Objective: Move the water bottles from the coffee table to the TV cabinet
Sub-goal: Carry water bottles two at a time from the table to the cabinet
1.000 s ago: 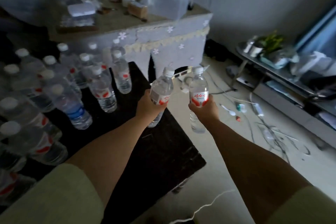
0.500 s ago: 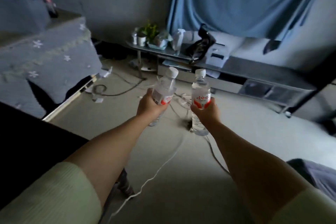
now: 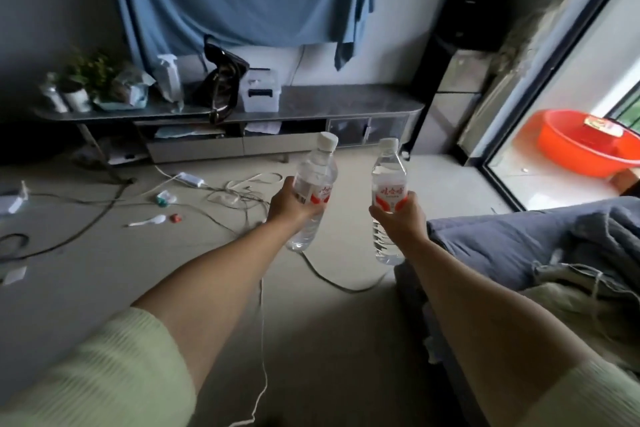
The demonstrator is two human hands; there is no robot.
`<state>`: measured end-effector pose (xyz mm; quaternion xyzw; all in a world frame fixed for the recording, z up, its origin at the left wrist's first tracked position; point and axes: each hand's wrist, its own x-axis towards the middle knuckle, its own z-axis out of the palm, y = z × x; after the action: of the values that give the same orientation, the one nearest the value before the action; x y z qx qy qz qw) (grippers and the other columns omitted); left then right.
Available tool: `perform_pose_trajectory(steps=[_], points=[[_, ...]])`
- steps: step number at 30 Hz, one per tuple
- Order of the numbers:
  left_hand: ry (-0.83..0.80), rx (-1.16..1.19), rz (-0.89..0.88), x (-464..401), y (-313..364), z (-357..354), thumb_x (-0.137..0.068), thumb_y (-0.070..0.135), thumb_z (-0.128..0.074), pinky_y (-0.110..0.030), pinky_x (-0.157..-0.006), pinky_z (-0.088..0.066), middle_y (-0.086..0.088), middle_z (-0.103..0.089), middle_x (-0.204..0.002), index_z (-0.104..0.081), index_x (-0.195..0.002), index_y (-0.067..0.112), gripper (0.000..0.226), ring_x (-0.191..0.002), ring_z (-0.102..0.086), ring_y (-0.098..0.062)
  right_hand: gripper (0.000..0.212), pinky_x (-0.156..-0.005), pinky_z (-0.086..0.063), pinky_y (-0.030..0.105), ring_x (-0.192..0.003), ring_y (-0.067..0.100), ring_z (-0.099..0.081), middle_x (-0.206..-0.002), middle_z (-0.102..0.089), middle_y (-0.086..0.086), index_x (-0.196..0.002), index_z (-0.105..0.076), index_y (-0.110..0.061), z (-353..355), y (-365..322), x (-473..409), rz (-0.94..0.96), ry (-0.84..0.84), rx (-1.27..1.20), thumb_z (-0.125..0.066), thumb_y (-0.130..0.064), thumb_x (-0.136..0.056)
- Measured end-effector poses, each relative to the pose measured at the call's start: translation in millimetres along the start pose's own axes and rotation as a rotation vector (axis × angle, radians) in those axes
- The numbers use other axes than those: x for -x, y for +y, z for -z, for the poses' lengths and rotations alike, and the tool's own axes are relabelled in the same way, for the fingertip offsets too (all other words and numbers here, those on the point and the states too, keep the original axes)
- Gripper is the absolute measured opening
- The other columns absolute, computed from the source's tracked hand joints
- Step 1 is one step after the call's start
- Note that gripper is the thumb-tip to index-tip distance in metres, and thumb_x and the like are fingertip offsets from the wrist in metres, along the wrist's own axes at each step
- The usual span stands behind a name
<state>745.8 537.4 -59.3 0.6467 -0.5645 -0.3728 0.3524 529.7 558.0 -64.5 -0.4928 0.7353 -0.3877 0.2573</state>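
My left hand (image 3: 289,206) grips a clear water bottle (image 3: 317,172) with a white cap and red label, tilted slightly to the right. In my right hand (image 3: 398,217) a second water bottle (image 3: 388,180) of the same kind stands upright. Both are held out in front of me above the floor. The long grey TV cabinet (image 3: 346,104) runs along the far wall ahead, its right half bare. The coffee table is out of view.
On the cabinet's left half stand potted plants (image 3: 86,80), a spray bottle (image 3: 169,76), a black bag (image 3: 221,80) and a white box (image 3: 259,94). Cables (image 3: 228,194), a power strip (image 3: 188,178) and a spoon (image 3: 149,220) litter the floor. A blue blanket (image 3: 519,239) lies right; an orange basin (image 3: 585,142) beyond the glass door.
My view has swung right, away from the coffee table, and now faces the TV cabinet. Both hands still carry their bottles, held out in front as before.
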Motion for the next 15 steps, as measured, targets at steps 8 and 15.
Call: perform_pose_trajectory(steps=[8,15], points=[[-0.157,0.022,-0.024,-70,34,-78,-0.067,0.033,-0.08,-0.025,-0.072,-0.041,0.002,-0.062,-0.103,-0.049,-0.11,0.022,0.054,-0.086,-0.058,-0.019,0.057,-0.083,-0.053,0.046,-0.093,0.029,-0.062,-0.103,-0.064,0.012,-0.112,-0.05,-0.008,31,29,-68,-0.092,0.113,0.025,-0.079,-0.03,-0.069],[-0.249,-0.016,-0.014,-171,59,-111,-0.069,0.033,-0.079,-0.027,-0.074,-0.04,0.003,-0.058,-0.102,-0.048,-0.113,0.023,0.055,-0.088,-0.056,-0.019,0.052,-0.073,-0.047,0.032,-0.089,0.026,-0.061,-0.101,-0.066,0.011,-0.111,-0.052,-0.008,21,25,-157,-0.136,0.147,0.033,-0.078,-0.028,-0.072]])
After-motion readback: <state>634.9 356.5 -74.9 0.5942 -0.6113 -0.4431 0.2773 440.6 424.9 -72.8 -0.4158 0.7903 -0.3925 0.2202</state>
